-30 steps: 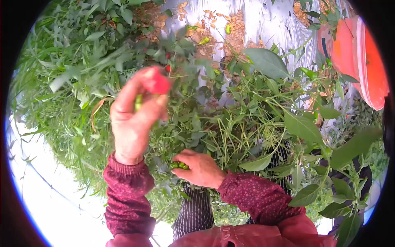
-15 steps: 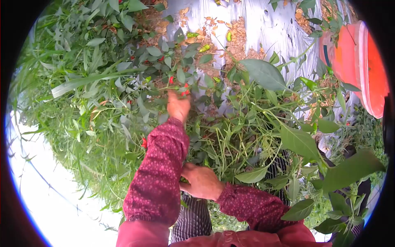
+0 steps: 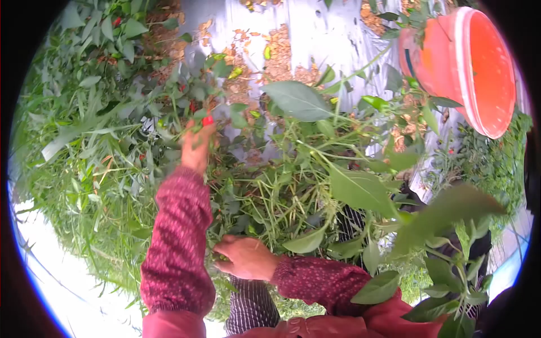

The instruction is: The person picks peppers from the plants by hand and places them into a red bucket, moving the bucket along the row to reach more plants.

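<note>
Silvery plastic sheeting (image 3: 329,36) is stretching across the top of the head view, dry leaves (image 3: 279,65) are littering it, and leafy plants (image 3: 73,149) are filling the whole left side. Red bucket (image 3: 431,62) is sitting upper right, well apart from both hands, mouth facing the right edge. One big blurry leaf (image 3: 445,219) is hanging near the lens.

My worry: stems are crowding the left hand (image 3: 197,147) pretty tightly, so a rough tug could be snapping a branch or bruising fruit, I reckon. If the right hand (image 3: 248,257) is loosening at all, anything in it could be vanishing into the greenery.

Hands, then. Left is resting among the leaves, fingers bunched narrow, and a red pepper (image 3: 208,120) is showing right at the fingertips. Can't tell if they're actually gripping it or just touching. Right is sitting lower down, half curled, thumb close to the fingers, with a bit of green (image 3: 218,256) peeking out between them; can't tell if that's being held or is just foliage behind.
</note>
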A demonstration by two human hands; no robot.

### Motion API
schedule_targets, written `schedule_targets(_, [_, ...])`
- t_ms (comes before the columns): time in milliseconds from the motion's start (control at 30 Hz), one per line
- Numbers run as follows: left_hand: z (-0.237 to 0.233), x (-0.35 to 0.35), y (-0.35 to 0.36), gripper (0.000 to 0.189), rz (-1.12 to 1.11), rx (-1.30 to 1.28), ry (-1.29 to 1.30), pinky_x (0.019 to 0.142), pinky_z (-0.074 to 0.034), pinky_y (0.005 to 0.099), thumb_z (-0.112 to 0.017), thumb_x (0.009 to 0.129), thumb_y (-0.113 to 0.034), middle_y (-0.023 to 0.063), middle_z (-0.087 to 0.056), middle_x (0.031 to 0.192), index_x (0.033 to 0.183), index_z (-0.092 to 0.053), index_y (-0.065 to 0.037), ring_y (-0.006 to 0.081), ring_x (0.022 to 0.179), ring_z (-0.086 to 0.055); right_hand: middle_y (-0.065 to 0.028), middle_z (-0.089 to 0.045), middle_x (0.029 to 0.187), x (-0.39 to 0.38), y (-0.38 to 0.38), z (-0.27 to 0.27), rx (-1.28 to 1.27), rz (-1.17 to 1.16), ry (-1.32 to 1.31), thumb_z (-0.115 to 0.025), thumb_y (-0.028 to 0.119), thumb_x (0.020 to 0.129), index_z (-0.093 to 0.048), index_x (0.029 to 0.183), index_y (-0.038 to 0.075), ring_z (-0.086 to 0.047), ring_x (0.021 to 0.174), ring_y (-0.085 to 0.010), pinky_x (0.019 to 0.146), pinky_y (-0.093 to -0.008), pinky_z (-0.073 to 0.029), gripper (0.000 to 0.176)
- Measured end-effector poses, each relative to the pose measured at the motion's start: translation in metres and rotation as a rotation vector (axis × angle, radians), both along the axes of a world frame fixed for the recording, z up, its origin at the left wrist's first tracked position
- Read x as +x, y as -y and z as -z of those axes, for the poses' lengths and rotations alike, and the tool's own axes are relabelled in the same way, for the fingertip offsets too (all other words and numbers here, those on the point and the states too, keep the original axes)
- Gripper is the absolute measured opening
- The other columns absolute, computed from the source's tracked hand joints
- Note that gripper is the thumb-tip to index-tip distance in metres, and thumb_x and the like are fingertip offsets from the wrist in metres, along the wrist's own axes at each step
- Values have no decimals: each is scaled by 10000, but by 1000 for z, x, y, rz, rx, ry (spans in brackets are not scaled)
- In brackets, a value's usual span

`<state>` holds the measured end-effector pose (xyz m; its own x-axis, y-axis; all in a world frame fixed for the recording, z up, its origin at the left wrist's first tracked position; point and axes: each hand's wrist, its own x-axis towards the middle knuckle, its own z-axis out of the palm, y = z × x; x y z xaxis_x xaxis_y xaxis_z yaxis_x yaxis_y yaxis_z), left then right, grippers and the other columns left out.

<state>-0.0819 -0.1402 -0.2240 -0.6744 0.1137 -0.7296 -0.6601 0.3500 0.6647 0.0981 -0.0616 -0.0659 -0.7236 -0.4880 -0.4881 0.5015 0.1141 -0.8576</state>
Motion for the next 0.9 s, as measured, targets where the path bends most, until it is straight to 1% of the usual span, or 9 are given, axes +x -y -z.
schedule_targets(67, [-27,-1,-2,276,134,58,86,446,-394,233,-635,789,-102,22,-604,785,1037,-519,-75,130,551,-532,-109,-565,1027,-5,-9,-7,-7,80,32,-572,370,833,-566,1098,10,-594,820,-242,728,-393,-508,447])
schedule_targets(200, [-111,-3,-45,238,-412,38,468,432,-385,205,-653,791,-141,26,-629,804,999,-544,-100,106,545,-525,-161,-611,900,-10,-16,-19,-188,264,176,-595,334,784,-606,1003,23,-603,803,-302,734,-427,-466,380])
schedule_targets(267, [-143,-5,-43,260,-428,130,574,446,-412,196,-656,793,-140,23,-627,846,1031,-558,-105,105,584,-535,-159,-627,890,-12,-28,-31,-250,337,185,-600,361,780,-604,1043,32,-613,800,-299,733,-419,-471,421])
schedule_targets(433, [-231,-16,-133,358,-45,269,292,545,-481,213,-630,795,-53,25,-614,953,1142,-542,-64,118,764,-595,-104,-632,833,-34,-139,-94,-535,403,215,-622,317,824,-592,1057,16,-599,784,-164,705,-322,-468,382])
schedule_targets(600, [-303,-13,-303,436,370,315,-34,625,-468,236,-605,816,-39,40,-595,960,1237,-492,-31,101,701,-552,-2,-608,860,-23,-298,-151,-803,1035,178,-569,200,873,-558,1119,76,-591,705,-88,544,-200,-440,276])
schedule_targets(667, [-311,-2,-371,413,481,447,0,631,-458,223,-617,812,-60,43,-593,954,1209,-508,-20,96,726,-552,-106,-565,1059,-14,-361,-157,-670,1339,141,-546,248,866,-480,1159,11,-607,881,-190,667,-290,-499,382])
schedule_targets(733, [-296,17,-432,442,640,451,-46,713,-471,243,-635,804,-89,77,-613,1043,1211,-490,7,110,853,-567,-83,-534,1135,-2,-418,-148,-423,1446,39,-535,360,888,-417,1249,59,-580,990,-219,741,-359,-516,484])
schedule_targets(767, [-294,30,-458,471,679,478,55,611,-460,231,-612,844,-157,28,-589,1038,1271,-454,-37,107,828,-549,-69,-531,1147,-1,-440,-143,-426,1603,99,-523,317,901,-423,1250,76,-564,997,-199,743,-353,-511,437])
schedule_targets(900, [-232,75,-514,678,688,479,72,941,-395,299,-626,825,-169,163,-479,1274,1393,-287,-20,187,1102,-510,-63,-494,1230,18,-509,-87,-380,1691,196,-533,305,901,-392,1308,114,-501,1097,-199,861,-401,-464,471])
